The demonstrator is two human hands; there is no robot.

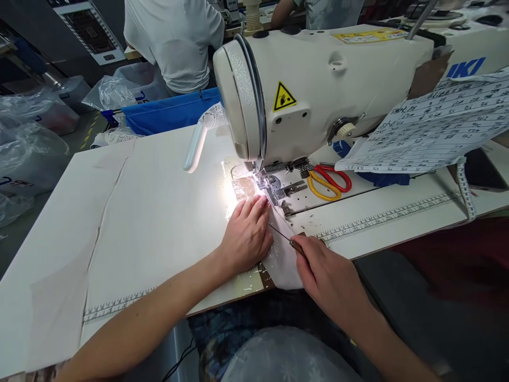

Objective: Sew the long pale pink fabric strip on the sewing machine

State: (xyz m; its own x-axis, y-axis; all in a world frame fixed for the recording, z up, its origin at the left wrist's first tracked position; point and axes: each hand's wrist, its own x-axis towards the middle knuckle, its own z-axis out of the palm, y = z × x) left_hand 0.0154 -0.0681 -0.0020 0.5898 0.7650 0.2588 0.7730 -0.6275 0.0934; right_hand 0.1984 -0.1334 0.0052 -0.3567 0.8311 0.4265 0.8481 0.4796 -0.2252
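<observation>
My left hand [248, 233] lies beside the needle area of a cream sewing machine [310, 90], fingers together and bent down on a piece of white fabric [283, 262]. Its fingertips are close to the metal presser foot [263, 180], under a bright lamp glow. The fabric runs from there to the table's front edge and hangs slightly over it. In my right hand [328, 268] is an awl [296, 245], closed around the brown handle. The thin metal shaft points up and left to the fabric, just right of my left hand.
Red-and-yellow-handled scissors [328, 181] lie right of the needle. Written paper sheets [433, 124] hang at the right, near a measuring tape [465, 188]. A pale blue handle-like piece [194, 148] rests behind. Bagged bins [32, 148] stand left; a person in white [173, 40] sits beyond.
</observation>
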